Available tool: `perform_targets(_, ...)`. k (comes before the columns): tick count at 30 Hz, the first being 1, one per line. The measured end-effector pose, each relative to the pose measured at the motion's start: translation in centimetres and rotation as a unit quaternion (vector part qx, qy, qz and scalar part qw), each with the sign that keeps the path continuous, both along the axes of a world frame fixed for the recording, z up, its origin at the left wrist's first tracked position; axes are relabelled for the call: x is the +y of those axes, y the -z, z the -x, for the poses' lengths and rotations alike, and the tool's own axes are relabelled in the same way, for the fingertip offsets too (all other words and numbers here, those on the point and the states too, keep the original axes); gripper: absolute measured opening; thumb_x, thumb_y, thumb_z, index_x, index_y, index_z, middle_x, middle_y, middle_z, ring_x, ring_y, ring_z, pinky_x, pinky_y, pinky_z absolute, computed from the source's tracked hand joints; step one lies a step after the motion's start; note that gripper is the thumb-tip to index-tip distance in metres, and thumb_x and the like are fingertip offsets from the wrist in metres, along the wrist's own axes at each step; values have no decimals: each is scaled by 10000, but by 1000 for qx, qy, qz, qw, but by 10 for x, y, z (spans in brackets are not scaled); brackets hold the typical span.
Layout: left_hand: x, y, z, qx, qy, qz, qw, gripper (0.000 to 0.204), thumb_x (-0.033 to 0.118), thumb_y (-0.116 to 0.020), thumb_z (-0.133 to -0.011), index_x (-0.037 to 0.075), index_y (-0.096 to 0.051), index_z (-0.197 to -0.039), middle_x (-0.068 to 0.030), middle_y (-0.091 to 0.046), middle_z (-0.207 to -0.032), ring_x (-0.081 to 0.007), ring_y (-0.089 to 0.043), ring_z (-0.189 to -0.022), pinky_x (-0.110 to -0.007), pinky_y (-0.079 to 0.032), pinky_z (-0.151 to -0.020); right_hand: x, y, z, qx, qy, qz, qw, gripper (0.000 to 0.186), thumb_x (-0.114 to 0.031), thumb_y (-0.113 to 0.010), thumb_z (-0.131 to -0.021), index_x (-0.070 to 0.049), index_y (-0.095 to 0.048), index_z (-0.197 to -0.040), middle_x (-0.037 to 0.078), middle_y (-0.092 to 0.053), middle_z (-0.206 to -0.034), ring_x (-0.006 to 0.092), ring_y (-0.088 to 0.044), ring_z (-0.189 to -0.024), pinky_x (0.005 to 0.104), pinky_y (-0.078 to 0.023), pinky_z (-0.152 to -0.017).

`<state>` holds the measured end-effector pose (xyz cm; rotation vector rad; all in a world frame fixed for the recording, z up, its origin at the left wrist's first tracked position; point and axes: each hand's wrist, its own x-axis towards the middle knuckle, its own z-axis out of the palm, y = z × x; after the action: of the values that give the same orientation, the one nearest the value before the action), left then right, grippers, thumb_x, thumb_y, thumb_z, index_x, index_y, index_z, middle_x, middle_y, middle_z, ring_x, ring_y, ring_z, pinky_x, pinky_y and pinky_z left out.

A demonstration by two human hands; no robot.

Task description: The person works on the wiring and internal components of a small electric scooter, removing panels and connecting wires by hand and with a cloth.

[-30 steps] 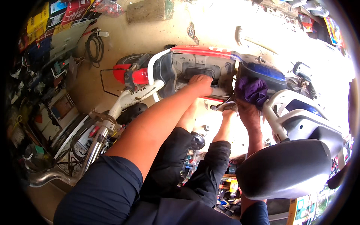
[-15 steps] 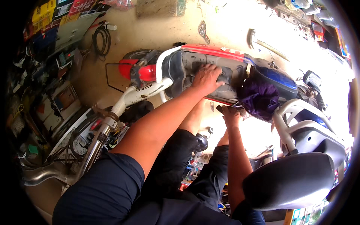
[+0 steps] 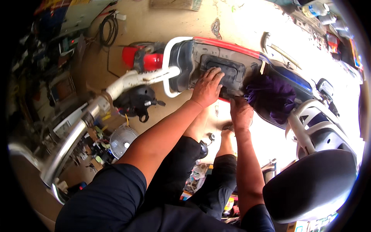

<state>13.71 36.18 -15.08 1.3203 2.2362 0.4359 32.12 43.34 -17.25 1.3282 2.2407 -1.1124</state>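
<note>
A black, rounded rectangular plastic panel (image 3: 232,73) is seen set into the grey plastic footboard (image 3: 251,71) of a scooter-type vehicle with a red edge. The left hand (image 3: 208,87) is laid on the panel's near left part, palm down, fingers extended and nothing clasped. The right hand (image 3: 242,112) is curled at the panel's near edge, just beside the left; whether anything is gripped by it cannot be told, as the fingertips are blurred against dark parts. A crumpled purple cloth (image 3: 274,96) is draped over the blue-and-black body section (image 3: 290,77), just right of the right hand.

At the left end, a white metal tube (image 3: 143,79) is noted, on which traces of dark lettering are too foreshortened to be read. Beyond it, a glossy red plastic part (image 3: 153,61) is found. At the lower right, a black padded saddle (image 3: 311,185) is mounted; no writing can be made out on it.

On the tan floor (image 3: 174,27), a coiled black cable (image 3: 108,31) and a long-handled tool (image 3: 284,56) are placed. At the upper right, a clear plastic bottle (image 3: 315,9) is fitted with a blue-printed label, illegible at this size.
</note>
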Motion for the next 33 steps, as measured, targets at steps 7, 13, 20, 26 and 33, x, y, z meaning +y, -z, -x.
perform_targets(7, -22, 17, -36, -28, -46, -35, 998, 527, 119, -831, -803, 53, -618, -1280, -147, -616, -1265, -391, -561, -1233, -475, -476, -1085, 20, -14, -12, 230, -48, -162, 958, 276, -124, -744, -896, -107, -680, -1164, 130, -694, -1108, 353, -702, -1010, 441, -587, -860)
perform_targets(13, -28, 28, -35, -10, -7, -76, 997, 488, 94, -844, -771, 63, -635, -1211, -145, -615, -1205, -392, -570, -1196, -482, -488, -1049, 21, 15, -19, 174, -158, -147, 961, 283, -166, -775, -892, -131, -709, -1165, 98, -724, -1091, 334, -726, -949, 437, -594, -785)
perform_targets(20, -43, 50, -19, -11, 98, -160, 982, 487, 137, -859, -786, 63, -646, -1217, -132, -608, -1238, -390, -575, -1174, -499, -492, -1036, 55, -21, -17, 232, -115, -303, 917, 553, -149, -815, -862, -113, -634, -1383, 144, -636, -1404, 328, -716, -1070, 407, -618, -824)
perform_targets(26, -50, 67, -1, 21, 177, -202, 963, 514, 149, -845, -795, 44, -621, -1244, -143, -613, -1217, -375, -589, -1152, -485, -493, -1040, 74, -8, -13, 47, -290, -352, 889, 274, -67, -670, -879, -60, -651, -1152, 113, -634, -1138, 259, -695, -849, 381, -601, -676)
perform_targets(33, -61, 77, 0, 23, 213, -264, 941, 462, 142, -821, -797, 38, -640, -1209, -135, -642, -1154, -371, -607, -1117, -484, -497, -1027, 72, -12, -19, 363, -32, -361, 858, 203, -78, -645, -942, -31, -626, -1138, 169, -691, -1009, 301, -708, -849, 398, -567, -728)
